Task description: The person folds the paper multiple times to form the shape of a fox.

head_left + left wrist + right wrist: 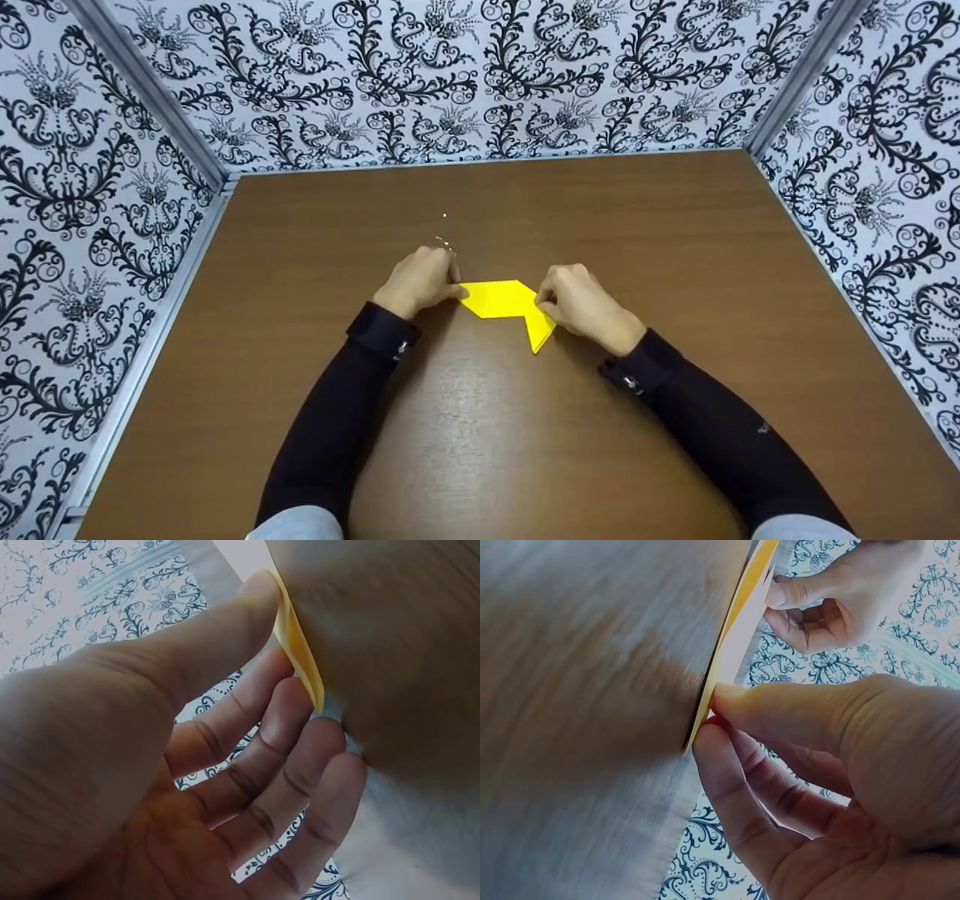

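A folded piece of yellow paper (495, 298) lies on the brown table in the head view, with a pointed flap angling down toward the person at its right. My left hand (424, 279) pinches its left end; in the left wrist view the thumb presses the folded edge of the yellow paper (300, 652) against the curled fingers. At the other end, my right hand (581, 304) pinches the paper near the bend. The right wrist view shows the thumb and fingertips of the right hand (802, 757) on the thin paper edge (727, 652), with the left hand (840, 596) beyond.
The brown wooden table (480, 435) spreads around both hands. White walls with black floral patterns (487, 82) stand at the back, left and right, joined by grey metal posts (802, 75). Small bright specks (444, 216) show on the tabletop beyond the left hand.
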`<action>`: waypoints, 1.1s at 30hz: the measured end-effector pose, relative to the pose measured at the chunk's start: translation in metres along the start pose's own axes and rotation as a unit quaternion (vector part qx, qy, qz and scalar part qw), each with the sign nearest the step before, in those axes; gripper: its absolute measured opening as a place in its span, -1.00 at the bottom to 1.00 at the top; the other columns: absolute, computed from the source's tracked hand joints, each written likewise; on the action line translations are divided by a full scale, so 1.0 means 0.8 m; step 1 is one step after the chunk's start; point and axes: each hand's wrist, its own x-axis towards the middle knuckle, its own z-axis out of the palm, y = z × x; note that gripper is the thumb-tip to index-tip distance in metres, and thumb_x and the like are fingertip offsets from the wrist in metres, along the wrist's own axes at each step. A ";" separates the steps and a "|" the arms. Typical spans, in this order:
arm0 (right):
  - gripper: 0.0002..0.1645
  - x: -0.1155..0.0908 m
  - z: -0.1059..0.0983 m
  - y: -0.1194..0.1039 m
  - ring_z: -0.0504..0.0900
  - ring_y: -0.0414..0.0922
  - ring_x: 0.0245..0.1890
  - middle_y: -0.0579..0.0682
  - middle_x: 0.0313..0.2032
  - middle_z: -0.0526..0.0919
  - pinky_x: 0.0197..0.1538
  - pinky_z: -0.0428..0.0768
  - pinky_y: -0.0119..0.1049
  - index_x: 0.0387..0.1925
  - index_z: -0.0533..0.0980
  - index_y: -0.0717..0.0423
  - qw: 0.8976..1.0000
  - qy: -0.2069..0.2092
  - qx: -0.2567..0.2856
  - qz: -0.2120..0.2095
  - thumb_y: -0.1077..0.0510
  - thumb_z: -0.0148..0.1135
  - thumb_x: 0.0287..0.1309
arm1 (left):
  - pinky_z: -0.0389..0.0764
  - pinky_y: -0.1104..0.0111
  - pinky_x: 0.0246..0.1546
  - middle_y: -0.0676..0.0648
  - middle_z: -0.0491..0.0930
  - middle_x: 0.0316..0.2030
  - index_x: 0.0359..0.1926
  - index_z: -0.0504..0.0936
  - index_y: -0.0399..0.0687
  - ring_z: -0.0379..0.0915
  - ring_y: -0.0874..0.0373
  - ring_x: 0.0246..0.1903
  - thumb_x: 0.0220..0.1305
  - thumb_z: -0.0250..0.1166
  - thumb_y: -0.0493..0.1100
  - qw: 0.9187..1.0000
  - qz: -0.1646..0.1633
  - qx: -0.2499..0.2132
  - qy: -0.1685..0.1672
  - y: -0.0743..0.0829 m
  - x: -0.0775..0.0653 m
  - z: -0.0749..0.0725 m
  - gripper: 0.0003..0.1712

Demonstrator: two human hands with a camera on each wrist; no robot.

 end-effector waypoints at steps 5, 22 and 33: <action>-0.84 0.001 -0.003 -0.001 0.77 0.01 -0.24 0.19 -0.23 0.84 -0.15 0.78 -0.19 -0.19 0.92 0.27 1.000 0.003 0.000 0.001 0.42 0.47 0.41 | 0.78 0.08 0.00 -0.10 0.82 -0.13 -0.16 0.87 -0.08 0.71 -0.03 -0.18 0.42 0.72 -0.06 1.000 0.000 -0.010 0.007 0.000 0.002 -0.002 -0.77; -0.88 -0.002 0.001 -0.003 0.76 0.01 -0.25 0.18 -0.24 0.83 -0.14 0.79 -0.16 -0.21 0.92 0.27 1.000 -0.001 0.000 0.003 0.40 0.51 0.39 | 0.79 0.25 -0.15 -0.10 0.89 -0.24 -0.18 0.91 -0.10 0.73 0.05 -0.30 0.44 0.67 -0.19 0.996 0.063 -0.066 0.011 0.007 -0.003 -0.010 -0.90; -0.87 -0.002 -0.001 -0.003 0.84 0.07 -0.20 0.19 -0.23 0.84 -0.13 0.88 -0.07 -0.19 0.92 0.29 1.000 0.005 0.009 -0.003 0.41 0.49 0.42 | 0.89 0.19 -0.02 -0.03 0.92 -0.26 -0.27 0.90 -0.03 0.81 0.07 -0.25 0.41 0.69 -0.19 0.986 0.130 -0.103 -0.007 0.032 -0.005 -0.007 -0.88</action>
